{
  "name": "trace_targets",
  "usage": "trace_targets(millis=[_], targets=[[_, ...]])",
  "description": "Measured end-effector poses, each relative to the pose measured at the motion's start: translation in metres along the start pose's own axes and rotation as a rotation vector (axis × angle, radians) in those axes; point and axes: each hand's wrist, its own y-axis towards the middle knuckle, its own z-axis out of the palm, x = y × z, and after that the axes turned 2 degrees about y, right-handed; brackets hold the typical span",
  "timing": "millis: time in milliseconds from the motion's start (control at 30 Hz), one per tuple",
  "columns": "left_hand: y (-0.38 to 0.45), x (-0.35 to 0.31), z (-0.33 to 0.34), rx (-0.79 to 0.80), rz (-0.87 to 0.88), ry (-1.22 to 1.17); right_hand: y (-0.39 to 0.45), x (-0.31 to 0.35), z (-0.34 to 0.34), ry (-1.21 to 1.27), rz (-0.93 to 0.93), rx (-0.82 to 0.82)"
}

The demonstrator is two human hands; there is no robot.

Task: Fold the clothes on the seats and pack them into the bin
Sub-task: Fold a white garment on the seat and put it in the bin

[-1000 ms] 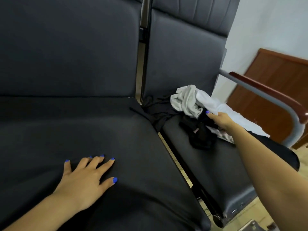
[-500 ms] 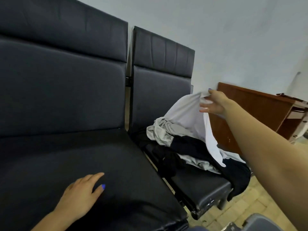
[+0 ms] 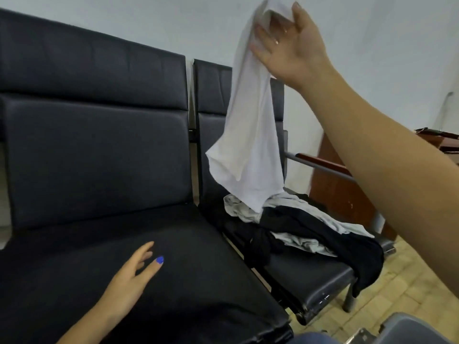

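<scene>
While my left hand (image 3: 134, 276) rests flat and slack on the bare seat (image 3: 188, 264), holding nothing, my right hand (image 3: 288, 48) is raised high, its grip pinching the top of a white shirt (image 3: 248, 135) that hangs below it. Under that grip, on the next seat (image 3: 308, 276), lies the pile (image 3: 305, 229) of grey and black clothes, unfolded. Lower right of my grip shows the bin (image 3: 419, 328) corner. I judge nothing is folded or packed yet; nearly all the work remains.
</scene>
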Motion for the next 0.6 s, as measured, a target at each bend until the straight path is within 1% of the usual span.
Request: trace_targets(millis=[100,167,233,300,367,467,500,533,600], targets=[[-0.008,-0.019,-0.011,-0.073,-0.009,-0.264,-0.017,-0.013,0.03,0.027,0.044,0.108],[-0.014,-0.034,-0.017,-0.121,0.026,-0.428,-0.028,-0.021,0.049,0.045,0.094,0.189],[-0.02,-0.048,-0.024,-0.184,0.084,-0.534,-0.038,-0.029,0.066,0.062,0.131,0.256],[-0.022,-0.059,-0.032,-0.248,0.144,-0.527,-0.048,-0.04,0.082,0.068,0.153,0.29],[-0.025,-0.067,-0.039,-0.322,0.194,-0.457,-0.06,-0.054,0.092,0.055,0.186,0.311],[-0.029,-0.068,-0.047,-0.364,0.212,-0.434,-0.08,-0.08,0.094,-0.045,0.316,0.353],[-0.031,-0.067,-0.05,-0.363,0.188,-0.432,-0.088,-0.092,0.09,-0.113,0.356,0.336],[-0.031,-0.065,-0.054,-0.346,0.164,-0.436,-0.096,-0.106,0.084,-0.182,0.369,0.283],[-0.031,-0.056,-0.061,-0.333,0.134,-0.358,-0.113,-0.144,0.065,-0.286,0.347,0.097]])
